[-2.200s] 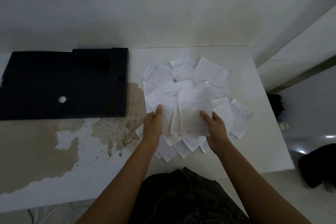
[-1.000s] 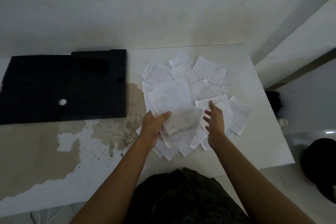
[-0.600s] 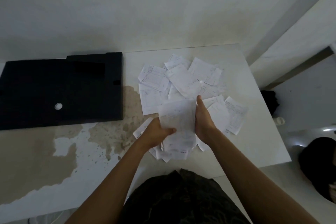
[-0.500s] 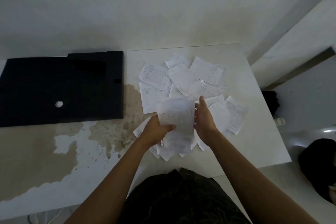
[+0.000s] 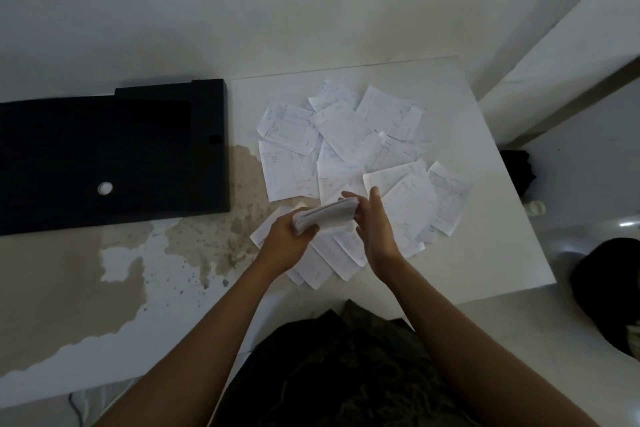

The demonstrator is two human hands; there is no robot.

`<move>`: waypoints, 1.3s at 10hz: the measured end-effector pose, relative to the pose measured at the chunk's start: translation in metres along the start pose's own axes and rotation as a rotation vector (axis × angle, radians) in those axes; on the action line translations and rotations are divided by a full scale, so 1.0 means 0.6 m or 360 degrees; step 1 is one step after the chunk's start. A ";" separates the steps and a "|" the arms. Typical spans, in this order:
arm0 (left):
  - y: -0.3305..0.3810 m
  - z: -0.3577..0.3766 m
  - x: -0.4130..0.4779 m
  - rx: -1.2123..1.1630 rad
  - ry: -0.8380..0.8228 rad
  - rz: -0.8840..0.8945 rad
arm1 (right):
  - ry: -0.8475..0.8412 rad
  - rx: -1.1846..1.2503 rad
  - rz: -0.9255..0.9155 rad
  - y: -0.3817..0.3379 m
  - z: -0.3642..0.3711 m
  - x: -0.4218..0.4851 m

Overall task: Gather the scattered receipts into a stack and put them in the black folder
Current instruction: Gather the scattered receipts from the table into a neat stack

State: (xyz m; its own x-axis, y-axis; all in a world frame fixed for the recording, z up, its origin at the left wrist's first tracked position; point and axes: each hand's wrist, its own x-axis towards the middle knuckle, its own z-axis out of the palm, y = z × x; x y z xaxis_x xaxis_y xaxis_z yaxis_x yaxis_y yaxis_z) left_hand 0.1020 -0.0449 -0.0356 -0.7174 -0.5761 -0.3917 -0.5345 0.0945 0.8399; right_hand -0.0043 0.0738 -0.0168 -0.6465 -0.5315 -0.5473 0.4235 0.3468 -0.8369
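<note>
Left hand (image 5: 289, 241): closed around the near end of a small stack of receipts (image 5: 327, 215), thumb on top, fingers curled under.
Right hand (image 5: 375, 224): open and flat, palm turned toward the stack's far end, fingertips touching its edge; it grips nothing.
Change since half a second ago: the stack, then held up with its printed face to the camera, now lies tipped nearly flat, edge-on, so its layered sheets show; the right hand has moved from the sheet's side to its end.
Stack: thin white slips, roughly squared, held just above the loose pile.
Loose receipts (image 5: 346, 146): white slips with faint printed lines, overlapping in a fan beyond and to the right of the stack; a few more lie under the hands, toward the person.
Black folder (image 5: 114, 156): lies flat and well to the left of the stack, matte black, with a small pale round spot on its cover; no receipts are in or on it.
Worktop (image 5: 485, 218): white to the right of the stack, with a brown patchy stain (image 5: 194, 236) to its left, below the folder.
</note>
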 end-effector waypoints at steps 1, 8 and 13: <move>0.013 -0.002 0.002 -0.0064 0.0068 -0.0010 | -0.0018 0.0040 -0.0060 -0.003 0.002 -0.001; -0.055 0.021 0.062 0.0829 0.1346 -0.1611 | -0.0241 -0.1026 -0.0319 0.040 -0.013 0.018; -0.025 0.065 -0.007 -0.0250 -0.0165 -0.0300 | -0.0004 -0.0634 0.0187 0.031 -0.107 -0.004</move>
State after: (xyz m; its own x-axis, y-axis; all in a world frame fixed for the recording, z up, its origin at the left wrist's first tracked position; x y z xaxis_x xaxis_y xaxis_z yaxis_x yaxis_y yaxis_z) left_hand 0.0955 -0.0125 -0.0612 -0.6580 -0.4845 -0.5764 -0.5930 -0.1385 0.7932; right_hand -0.0353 0.1312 -0.0312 -0.6065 -0.4723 -0.6396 0.2152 0.6769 -0.7039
